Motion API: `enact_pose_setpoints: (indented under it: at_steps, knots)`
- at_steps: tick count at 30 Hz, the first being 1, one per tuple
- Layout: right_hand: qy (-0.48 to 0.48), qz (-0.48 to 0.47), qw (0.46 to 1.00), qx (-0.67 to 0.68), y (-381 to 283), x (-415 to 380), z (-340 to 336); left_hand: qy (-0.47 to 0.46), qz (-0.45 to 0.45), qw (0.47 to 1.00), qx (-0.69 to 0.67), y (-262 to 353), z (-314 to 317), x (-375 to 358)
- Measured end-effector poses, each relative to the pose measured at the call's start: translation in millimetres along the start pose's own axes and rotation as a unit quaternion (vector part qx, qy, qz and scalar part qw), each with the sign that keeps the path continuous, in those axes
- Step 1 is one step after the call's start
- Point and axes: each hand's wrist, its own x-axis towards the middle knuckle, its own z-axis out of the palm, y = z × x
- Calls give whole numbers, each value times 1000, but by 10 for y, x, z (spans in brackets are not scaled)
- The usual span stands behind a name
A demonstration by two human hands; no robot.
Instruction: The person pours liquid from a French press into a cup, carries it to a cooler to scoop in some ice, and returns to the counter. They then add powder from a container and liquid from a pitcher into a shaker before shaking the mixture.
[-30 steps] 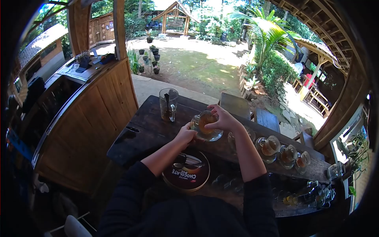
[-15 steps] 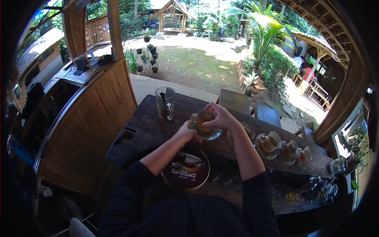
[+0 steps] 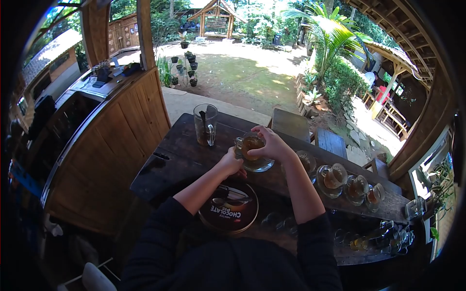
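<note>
My left hand (image 3: 231,163) is closed on the left edge of a clear glass saucer (image 3: 258,165). On that saucer sits a glass cup (image 3: 252,143) of brown drink, its handle towards the left. My right hand (image 3: 269,144) grips the cup from above and the right, fingers curled round its rim. Both are over the dark wooden table (image 3: 179,140). A tall glass mug (image 3: 205,127) with a dark utensil in it stands to the left. Nearer to me lies a round tin (image 3: 228,208) marked "Chocolate Pie", with spoons on top.
Several filled cups on saucers (image 3: 332,180) line the table to the right. More glassware (image 3: 388,237) stands at the lower right. A wooden counter (image 3: 107,155) is on the left; stools (image 3: 290,124) stand beyond the table. A person in red (image 3: 382,94) is far off right.
The view has shifted slightly. Both hands keep their hold on the cup and saucer, with hardly any movement over the table.
</note>
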Motion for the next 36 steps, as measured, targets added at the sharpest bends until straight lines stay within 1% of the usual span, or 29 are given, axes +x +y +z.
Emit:
enact_pose_setpoints:
  at_steps: [4, 6, 9, 13, 15, 20, 22, 26, 28, 29, 30, 32, 34, 35, 36]
  knots:
    - [-9, 31, 999, -5, 33, -27, 23, -7, 13, 1000, -21, -49, -12, -20]
    - [6, 12, 1000, 3, 27, -65, 41, 27, 23, 999, 20, -19, -21, -149]
    - [9, 5, 1000, -7, -9, -123, 47, 37, 47, 997, 46, -56, -43, -252]
    - [26, 13, 1000, -11, -76, -182, 53, 27, 56, 996, 64, -42, -103, -281]
    - [38, -8, 999, -15, -75, -193, 49, 20, 56, 996, 68, -37, -119, -265]
    - [47, -20, 998, -37, -96, -253, 77, 12, 52, 996, 76, -23, -139, -289]
    - [73, -32, 996, -50, -156, -316, 73, -2, 62, 995, 75, -6, -152, -307]
    - [95, -58, 991, -74, -284, -490, 59, 4, 71, 994, 86, 75, -229, -389]
    - [132, -61, 988, -43, -443, -655, 20, 25, 122, 986, 108, 113, -295, -447]
    - [133, -61, 988, -44, -539, -756, 0, 38, 146, 981, 118, 139, -311, -535]
    - [136, -63, 989, -21, -645, -868, -15, 37, 148, 981, 119, 171, -318, -636]
    - [145, -68, 987, 1, -751, -1064, -7, -11, 239, 967, 85, 214, -307, -836]
    - [153, -91, 981, 73, -790, -1274, 46, -57, 298, 953, 6, 203, -202, -1115]
    - [160, -92, 980, 70, -810, -1383, 83, -78, 310, 947, -7, 199, -130, -1280]
    - [156, -128, 975, 94, -828, -1497, 134, -100, 322, 941, -21, 151, -52, -1407]
